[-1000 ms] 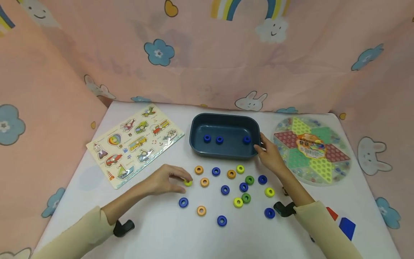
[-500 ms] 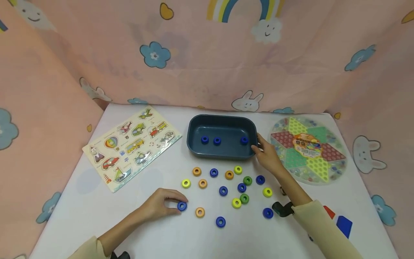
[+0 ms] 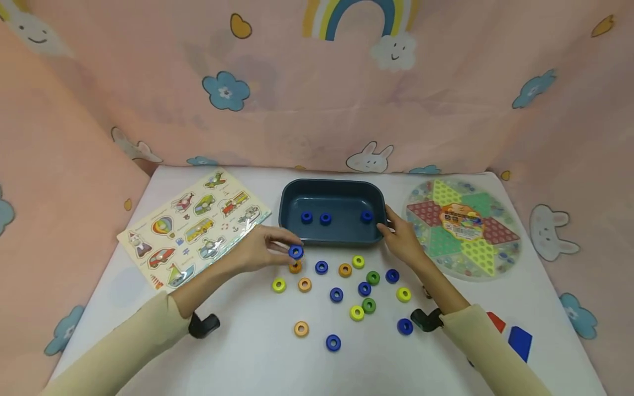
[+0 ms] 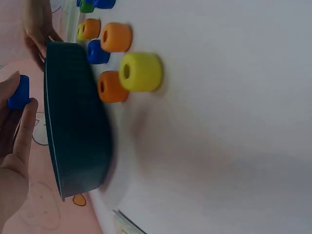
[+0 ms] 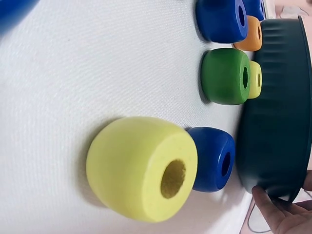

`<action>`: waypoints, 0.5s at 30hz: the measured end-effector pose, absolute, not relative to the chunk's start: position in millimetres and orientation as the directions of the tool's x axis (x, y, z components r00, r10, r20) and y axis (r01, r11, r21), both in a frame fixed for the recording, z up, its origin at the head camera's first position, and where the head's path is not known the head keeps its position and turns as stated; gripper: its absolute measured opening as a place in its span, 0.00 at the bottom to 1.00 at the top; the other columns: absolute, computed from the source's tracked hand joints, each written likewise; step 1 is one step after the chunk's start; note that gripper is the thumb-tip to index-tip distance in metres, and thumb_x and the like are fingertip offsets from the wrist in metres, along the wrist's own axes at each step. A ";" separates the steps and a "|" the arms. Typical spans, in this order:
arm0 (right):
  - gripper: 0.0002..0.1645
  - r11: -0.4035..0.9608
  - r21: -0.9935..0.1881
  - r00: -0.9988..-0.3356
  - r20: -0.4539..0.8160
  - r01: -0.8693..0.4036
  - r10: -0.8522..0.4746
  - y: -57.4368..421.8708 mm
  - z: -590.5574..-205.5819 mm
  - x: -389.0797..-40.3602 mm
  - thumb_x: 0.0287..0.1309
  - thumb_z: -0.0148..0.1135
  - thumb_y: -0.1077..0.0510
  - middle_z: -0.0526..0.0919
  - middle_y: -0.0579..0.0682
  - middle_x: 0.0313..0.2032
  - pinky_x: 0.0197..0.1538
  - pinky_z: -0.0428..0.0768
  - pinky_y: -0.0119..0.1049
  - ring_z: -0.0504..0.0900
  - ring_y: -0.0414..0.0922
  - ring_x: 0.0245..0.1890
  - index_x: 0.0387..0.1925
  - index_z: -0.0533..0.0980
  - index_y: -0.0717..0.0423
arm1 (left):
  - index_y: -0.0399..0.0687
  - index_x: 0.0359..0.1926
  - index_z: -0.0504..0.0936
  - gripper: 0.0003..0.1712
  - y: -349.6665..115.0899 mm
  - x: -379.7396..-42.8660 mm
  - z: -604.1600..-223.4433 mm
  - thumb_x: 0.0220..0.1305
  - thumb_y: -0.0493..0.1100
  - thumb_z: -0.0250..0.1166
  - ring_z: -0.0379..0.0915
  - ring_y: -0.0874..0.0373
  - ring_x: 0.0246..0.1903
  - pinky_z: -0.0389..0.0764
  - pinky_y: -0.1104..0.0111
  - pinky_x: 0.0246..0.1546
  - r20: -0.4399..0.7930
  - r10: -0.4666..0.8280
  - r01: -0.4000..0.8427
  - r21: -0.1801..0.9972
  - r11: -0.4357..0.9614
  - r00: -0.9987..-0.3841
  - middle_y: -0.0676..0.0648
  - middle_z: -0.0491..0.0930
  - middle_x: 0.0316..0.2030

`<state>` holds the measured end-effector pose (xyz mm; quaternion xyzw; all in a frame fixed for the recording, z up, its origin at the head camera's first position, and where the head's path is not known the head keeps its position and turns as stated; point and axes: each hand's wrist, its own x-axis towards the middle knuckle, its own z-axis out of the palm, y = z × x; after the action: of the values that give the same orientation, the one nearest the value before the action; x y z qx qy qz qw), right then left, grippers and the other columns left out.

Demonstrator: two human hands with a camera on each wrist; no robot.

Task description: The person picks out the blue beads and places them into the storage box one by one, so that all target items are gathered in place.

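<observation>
Between thumb and fingers, my left hand [image 3: 257,248] pinches a blue bead [image 3: 296,256], raised near the front left corner of a dark teal tray [image 3: 342,235]. In the left wrist view the same blue bead [image 4: 19,92] shows at the fingertips, beside the tray rim. My right hand [image 3: 403,239] grips the tray's right end, with fingers on its outer wall in the right wrist view. Three blue beads lie inside the tray, one of them a blue bead [image 3: 366,216] at the right. An orange bead [image 3: 295,269] sits just below the left hand, partly hidden.
Several blue, green, orange and yellow beads, including a yellow bead [image 3: 279,285], lie scattered before the tray. A picture puzzle board [image 3: 193,225] lies left, partly under the left forearm. A round star-patterned game board [image 3: 463,228] lies right. Blue [image 3: 520,344] and red pieces sit near the right sleeve.
My left hand moved from near a yellow bead to a blue bead at the front left, took hold of it, and lifted it toward the tray. The right hand stays on the tray.
</observation>
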<state>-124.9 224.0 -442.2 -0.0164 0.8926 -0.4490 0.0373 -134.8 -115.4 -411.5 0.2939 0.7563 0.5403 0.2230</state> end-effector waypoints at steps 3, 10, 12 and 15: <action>0.34 0.599 -0.801 -0.997 -0.041 -0.005 -0.064 222.6 -441.8 -125.5 0.66 0.50 0.62 0.61 0.64 0.63 0.63 0.57 0.58 0.70 0.59 0.56 0.69 0.50 0.62 | 0.33 0.47 0.79 0.22 -96.3 -160.7 -406.2 0.47 0.30 0.71 0.76 0.46 0.45 0.80 0.65 0.44 0.002 0.677 0.188 0.962 0.201 -0.736 0.40 0.77 0.48; 0.34 0.624 -0.781 -0.998 -0.031 -0.008 -0.051 221.1 -441.0 -125.2 0.66 0.50 0.62 0.63 0.64 0.62 0.63 0.30 0.64 0.71 0.59 0.55 0.69 0.50 0.63 | 0.37 0.45 0.82 0.21 -49.2 -211.3 -403.3 0.47 0.35 0.73 0.78 0.51 0.42 0.81 0.69 0.39 0.022 0.650 0.261 0.926 0.273 -0.760 0.43 0.80 0.44; 0.34 0.625 -0.780 -0.998 -0.038 0.002 -0.044 221.1 -441.4 -124.8 0.66 0.50 0.62 0.63 0.64 0.62 0.63 0.29 0.64 0.70 0.59 0.56 0.69 0.50 0.63 | 0.39 0.44 0.82 0.20 -38.0 -220.6 -404.9 0.46 0.36 0.74 0.78 0.54 0.41 0.81 0.70 0.40 0.021 0.641 0.278 0.912 0.303 -0.767 0.45 0.82 0.42; 0.34 0.628 -0.778 -0.998 -0.050 0.016 -0.037 221.4 -441.3 -124.4 0.66 0.49 0.62 0.63 0.63 0.63 0.64 0.30 0.64 0.70 0.58 0.56 0.69 0.50 0.63 | 0.39 0.43 0.83 0.20 -26.0 -229.0 -407.8 0.45 0.36 0.74 0.78 0.54 0.42 0.80 0.71 0.41 0.012 0.633 0.284 0.900 0.331 -0.774 0.46 0.82 0.41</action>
<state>-124.4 221.4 -441.3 -0.0058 0.9016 -0.4315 0.0303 -229.0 -26.0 -407.8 0.2876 0.7971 0.5018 0.1735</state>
